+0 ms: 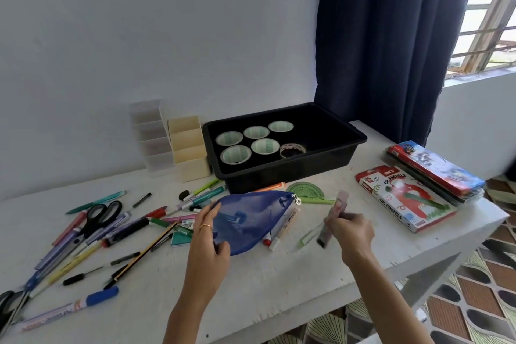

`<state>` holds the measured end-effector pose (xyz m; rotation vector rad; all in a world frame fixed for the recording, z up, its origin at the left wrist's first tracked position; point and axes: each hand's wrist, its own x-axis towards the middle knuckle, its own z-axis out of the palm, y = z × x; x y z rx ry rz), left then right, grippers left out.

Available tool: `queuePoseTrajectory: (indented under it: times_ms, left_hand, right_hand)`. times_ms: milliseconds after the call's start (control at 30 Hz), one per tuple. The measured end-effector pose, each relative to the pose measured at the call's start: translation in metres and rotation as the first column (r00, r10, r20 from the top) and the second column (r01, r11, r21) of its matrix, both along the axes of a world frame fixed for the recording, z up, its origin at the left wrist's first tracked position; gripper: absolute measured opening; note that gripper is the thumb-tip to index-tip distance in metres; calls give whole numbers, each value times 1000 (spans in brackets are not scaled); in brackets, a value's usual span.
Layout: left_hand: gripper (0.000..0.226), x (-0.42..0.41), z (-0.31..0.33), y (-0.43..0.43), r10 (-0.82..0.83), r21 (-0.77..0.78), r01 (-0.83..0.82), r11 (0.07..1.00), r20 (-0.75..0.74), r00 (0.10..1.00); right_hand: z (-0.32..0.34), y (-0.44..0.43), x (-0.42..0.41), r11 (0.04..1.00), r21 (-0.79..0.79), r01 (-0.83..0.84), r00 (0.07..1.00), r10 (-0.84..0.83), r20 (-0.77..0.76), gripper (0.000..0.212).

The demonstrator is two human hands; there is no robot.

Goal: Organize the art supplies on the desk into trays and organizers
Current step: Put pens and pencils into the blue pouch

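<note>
The left grip [208, 234] pinches the near edge of a blue translucent zip pouch [251, 218] lying on the white worktop [265, 288]. Its contents cannot be told. The right grip [352, 232] is curled round a slim blurred grey-pink stick [333, 215] just beside it. Farther back, a black plastic tray [282, 179] holds five pale tape rolls [262, 146] and one dark tape roll [291, 150], with a cream compartmented organizer [192, 167] and a clear plastic organizer [152, 148] to its left.

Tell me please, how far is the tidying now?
Done: six tape rolls sit in the tray. In hand: the left hand holds the pouch, the right hand a blurred stick. Left: pens and scissors lie loose on the desk; both organizers look empty.
</note>
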<state>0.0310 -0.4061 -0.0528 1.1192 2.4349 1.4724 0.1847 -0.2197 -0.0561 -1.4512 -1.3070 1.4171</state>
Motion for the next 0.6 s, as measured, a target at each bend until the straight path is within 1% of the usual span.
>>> queuePoseTrajectory:
  times_ms: [33, 67, 100, 133, 167, 200, 233, 267, 300, 333, 400, 433, 467, 500, 533, 567, 600]
  left_hand:
    - [64, -1, 0, 1, 0, -2, 0, 1000, 13, 1000]
    - [63, -2, 0, 2, -2, -6, 2, 1000, 25, 1000]
    - [62, -2, 0, 4, -6, -11, 7, 1000, 32, 999]
    - [62, -1, 0, 6, -12, -20, 13, 1000, 38, 999]
    - [62, 0, 0, 8, -22, -32, 24, 999, 43, 999]
    - [62, 0, 0, 11, -34, -37, 36, 999, 44, 998]
    - [61, 1, 0, 13, -48, -29, 49, 998, 37, 998]
    - [60, 2, 1, 15, -58, -13, 58, 998, 27, 998]
    - [58, 2, 2, 17, -66, 5, 66, 998, 19, 998]
    - [58, 2, 2, 18, -74, 20, 74, 997, 15, 997]
    - [58, 3, 2, 19, -88, 33, 87, 996, 22, 996]
    - [58, 3, 2, 19, -92, 33, 91, 995, 31, 995]
    - [59, 2, 0, 19, -96, 27, 95, 995, 37, 995]
    - [59, 2, -2, 18, -97, 21, 96, 995, 33, 995]
    - [58, 0, -4, 18, -94, 21, 94, 995, 27, 995]
    - [58, -1, -6, 18, -90, 26, 89, 996, 32, 995]
    - [58, -3, -7, 17, -80, 37, 78, 996, 53, 995]
  right_hand:
    - [11, -7, -2, 996, 83, -33, 991, 43, -123, 12]
    - [22, -15, -5, 971, 229, -72, 976, 115, -183, 14]
    - [34, -22, -9, 915, 386, -114, 961, 201, -192, 16]
    - [44, -28, -13, 833, 526, -172, 944, 292, -154, 17]
    - [50, -32, -20, 741, 623, -249, 920, 382, -87, 17]
    - [51, -34, -27, 634, 697, -335, 893, 450, 20, 15]
    - [49, -35, -34, 502, 754, -423, 868, 464, 177, 12]
    - [44, -36, -40, 367, 784, -501, 842, 416, 344, 13]
    - [37, -35, -46, 256, 785, -564, 810, 356, 466, 18]
    - [27, -34, -49, 198, 764, -614, 775, 336, 535, 23]
    - [13, -33, -53, 200, 701, -684, 714, 378, 589, 28]
    - [9, -33, -53, 205, 690, -694, 704, 394, 591, 26]
    - [7, -33, -53, 213, 707, -675, 721, 393, 571, 22]
    - [7, -33, -53, 241, 737, -631, 757, 395, 520, 16]
    - [8, -33, -51, 298, 772, -562, 810, 387, 440, 9]
    - [10, -33, -51, 383, 801, -460, 873, 361, 328, 4]
    - [11, -32, -49, 503, 795, -337, 930, 308, 200, 5]
